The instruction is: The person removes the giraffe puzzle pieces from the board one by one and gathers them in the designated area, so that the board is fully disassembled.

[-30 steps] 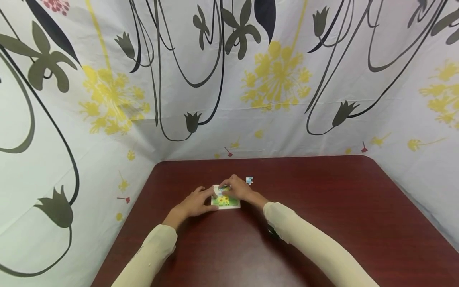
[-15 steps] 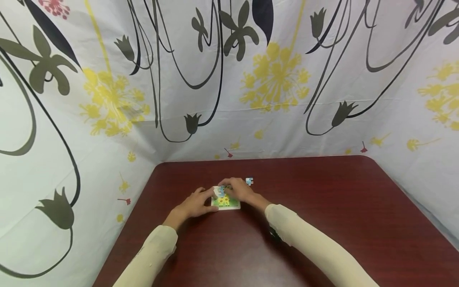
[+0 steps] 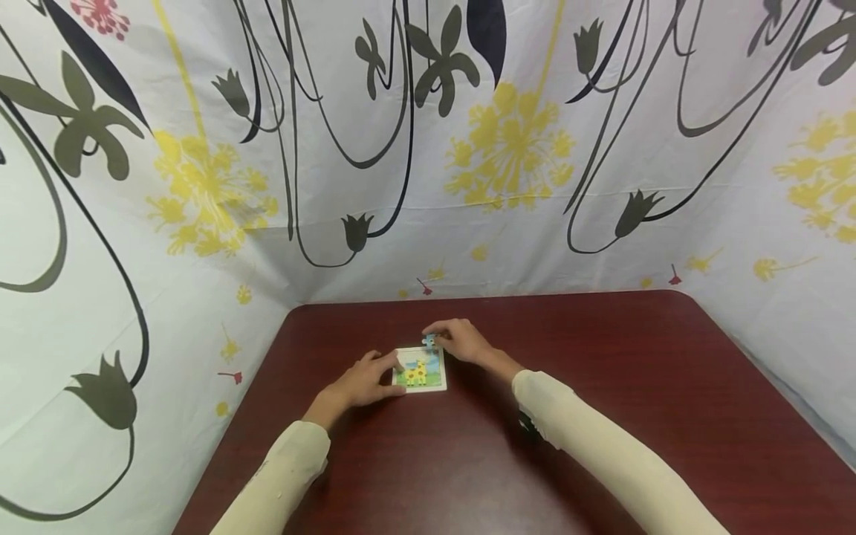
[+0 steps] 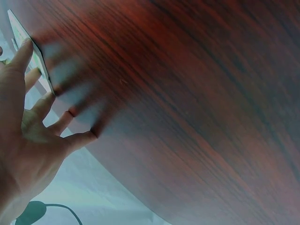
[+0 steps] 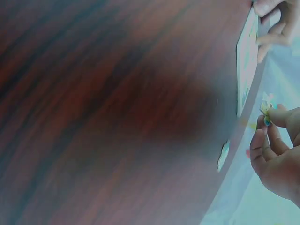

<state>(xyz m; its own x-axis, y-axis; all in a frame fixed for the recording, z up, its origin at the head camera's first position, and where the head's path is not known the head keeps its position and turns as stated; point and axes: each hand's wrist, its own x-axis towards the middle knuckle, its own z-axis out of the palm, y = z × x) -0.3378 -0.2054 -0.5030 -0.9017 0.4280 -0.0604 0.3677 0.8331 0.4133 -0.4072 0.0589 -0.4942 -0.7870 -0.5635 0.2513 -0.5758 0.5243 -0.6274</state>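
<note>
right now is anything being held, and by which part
The right hand pinches a puzzle piece by one edge; the left hand rests on the puzzle board.

Left sleeve [image 3: 270, 475] and right sleeve [image 3: 608, 442] both long, cream, mostly plain, with loose, bunched cuffs [image 3: 313, 440] stopping short of the wrists. Left one has a few small dark specks near the elbow side of the cuff; under the right one shows a dark item [image 3: 526, 422] (mostly hidden, can't tell what). Left hand [image 3: 364, 379] and right hand [image 3: 464, 340] bare.
</note>
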